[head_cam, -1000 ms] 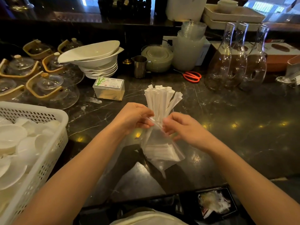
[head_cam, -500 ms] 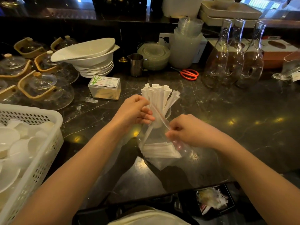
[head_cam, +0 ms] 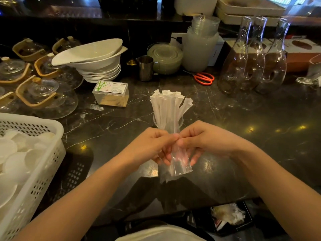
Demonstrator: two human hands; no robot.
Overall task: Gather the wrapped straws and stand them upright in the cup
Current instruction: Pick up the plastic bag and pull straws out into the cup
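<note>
A bundle of white paper-wrapped straws (head_cam: pixel 169 106) stands upright in a small clear glass cup (head_cam: pixel 180 121) on the dark marble counter. Just in front of the cup, my left hand (head_cam: pixel 149 145) and my right hand (head_cam: pixel 205 138) meet with fingertips touching. Both pinch a clear plastic bag (head_cam: pixel 177 166) that hangs down between them, folded narrow. I see no straws inside the bag. The hands hide the cup's lower part.
A white perforated basket (head_cam: pixel 43 164) of white lids sits at left. Behind are glass teapots (head_cam: pixel 46 94), stacked white bowls (head_cam: pixel 97 66), a toothpick box (head_cam: pixel 111 93), a steel jug (head_cam: pixel 145 68), orange scissors (head_cam: pixel 204 78) and three glass carafes (head_cam: pixel 251 63). A bin (head_cam: pixel 229 217) lies below the counter edge.
The bag was spread wide between my hands with white paper inside. Now my hands have come together and the bag is folded into a narrow strip.
</note>
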